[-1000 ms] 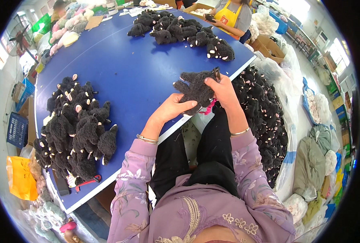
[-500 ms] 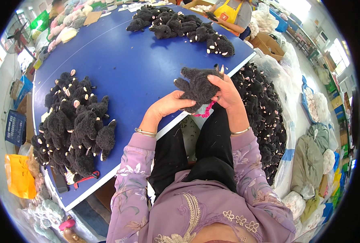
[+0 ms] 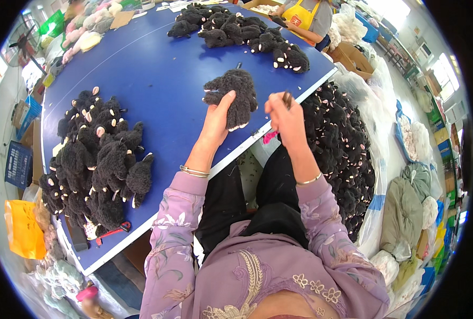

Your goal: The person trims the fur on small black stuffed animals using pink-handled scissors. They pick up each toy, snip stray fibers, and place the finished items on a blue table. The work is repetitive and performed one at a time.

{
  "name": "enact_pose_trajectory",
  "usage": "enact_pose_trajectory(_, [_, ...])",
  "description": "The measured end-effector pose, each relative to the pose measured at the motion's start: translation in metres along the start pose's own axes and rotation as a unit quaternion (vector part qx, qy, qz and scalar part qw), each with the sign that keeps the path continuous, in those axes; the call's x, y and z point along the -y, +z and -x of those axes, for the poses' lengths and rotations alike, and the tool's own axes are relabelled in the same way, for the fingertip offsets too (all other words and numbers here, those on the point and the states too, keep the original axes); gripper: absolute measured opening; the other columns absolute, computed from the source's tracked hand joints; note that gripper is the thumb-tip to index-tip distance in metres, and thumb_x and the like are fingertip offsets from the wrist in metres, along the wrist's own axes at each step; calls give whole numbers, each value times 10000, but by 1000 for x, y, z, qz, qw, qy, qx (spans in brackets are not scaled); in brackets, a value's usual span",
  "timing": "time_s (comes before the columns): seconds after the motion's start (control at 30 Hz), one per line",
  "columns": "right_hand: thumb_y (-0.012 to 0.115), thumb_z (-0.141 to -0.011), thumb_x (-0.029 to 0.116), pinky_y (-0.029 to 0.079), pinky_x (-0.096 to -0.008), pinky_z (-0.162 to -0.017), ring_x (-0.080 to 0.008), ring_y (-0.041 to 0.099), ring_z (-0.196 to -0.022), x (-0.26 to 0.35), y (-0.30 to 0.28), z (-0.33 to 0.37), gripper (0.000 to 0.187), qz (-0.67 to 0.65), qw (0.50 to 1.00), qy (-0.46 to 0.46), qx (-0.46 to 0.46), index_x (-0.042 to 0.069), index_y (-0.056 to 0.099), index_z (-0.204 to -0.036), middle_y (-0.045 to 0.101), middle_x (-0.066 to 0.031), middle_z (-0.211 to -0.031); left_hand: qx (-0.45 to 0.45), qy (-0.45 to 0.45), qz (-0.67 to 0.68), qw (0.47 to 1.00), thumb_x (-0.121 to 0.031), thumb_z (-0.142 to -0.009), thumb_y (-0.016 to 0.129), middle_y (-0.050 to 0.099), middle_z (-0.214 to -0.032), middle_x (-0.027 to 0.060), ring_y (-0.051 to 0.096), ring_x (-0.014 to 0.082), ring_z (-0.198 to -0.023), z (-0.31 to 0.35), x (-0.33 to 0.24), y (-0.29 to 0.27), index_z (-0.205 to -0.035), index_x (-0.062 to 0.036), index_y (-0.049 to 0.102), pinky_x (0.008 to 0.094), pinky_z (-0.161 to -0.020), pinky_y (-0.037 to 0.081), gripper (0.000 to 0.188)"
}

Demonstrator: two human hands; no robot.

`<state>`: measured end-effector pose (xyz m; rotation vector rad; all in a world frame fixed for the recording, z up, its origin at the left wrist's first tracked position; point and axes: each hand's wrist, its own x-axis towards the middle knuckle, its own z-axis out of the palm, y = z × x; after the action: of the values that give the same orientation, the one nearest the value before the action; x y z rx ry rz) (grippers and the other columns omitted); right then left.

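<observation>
My left hand (image 3: pixel 218 123) grips a fuzzy black plush toy (image 3: pixel 239 98) above the blue table, thumb across its side. Pale bits show along the toy's lower edge, and a small dark tab sticks up at its top. To the right, apart from the toy, my right hand (image 3: pixel 288 119) is closed around a small dark tool (image 3: pixel 287 99); most of it is hidden in the fist, so its exact kind does not show. A bright pink cord (image 3: pixel 270 137) hangs beside that hand, near the table edge.
Black plush toys lie in a pile (image 3: pixel 101 165) at the left and another (image 3: pixel 241 32) at the back. A large bagged heap (image 3: pixel 337 154) stands right of the table. A red-handled tool (image 3: pixel 114 233) rests at the near-left corner. A person in a yellow apron (image 3: pixel 303 17) is beyond.
The plush toy has moved left and turned in my left hand. My right hand has let go of the toy and drawn apart from it, keeping the tool.
</observation>
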<state>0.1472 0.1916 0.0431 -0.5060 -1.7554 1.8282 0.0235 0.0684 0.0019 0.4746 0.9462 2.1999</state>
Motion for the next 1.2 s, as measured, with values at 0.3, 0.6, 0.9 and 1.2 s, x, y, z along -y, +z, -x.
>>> enact_pose_trajectory(0.3, [718,-784,41,295,-178,-475,3,341,-534,-29,42,29,304,186,968,-165,25,47,530,-1022,589,5,-903,-81,-26,18,996,-296,-928,554,642,-979,90,642,149,-785,-4,3,-3,-1141,-11,549,268,-558,511,357])
enact_pose_trajectory(0.6, [661,-794,-13,279,-185,-468,-5,322,-520,-22,43,17,181,212,944,-253,23,29,609,-963,541,32,-860,18,-99,-97,990,-327,-909,607,627,-896,27,594,89,-697,2,-3,-3,-1094,-56,566,216,-518,467,331])
enact_pose_trajectory(0.9, [683,-826,59,389,-195,-499,-33,472,-636,-2,49,22,262,32,993,-107,-29,-15,569,-1050,543,-19,-893,22,-30,-38,999,-336,-959,550,625,-915,18,579,90,-768,-1,12,-4,-1108,-61,576,238,-569,454,314])
enact_pose_trajectory(1.2, [702,-842,202,315,-209,-409,-44,422,-474,4,17,-10,265,-127,989,66,47,23,577,-993,521,21,-706,104,-72,-110,986,-446,-941,542,655,-939,41,593,106,-793,13,13,1,-1123,-44,604,231,-658,460,446])
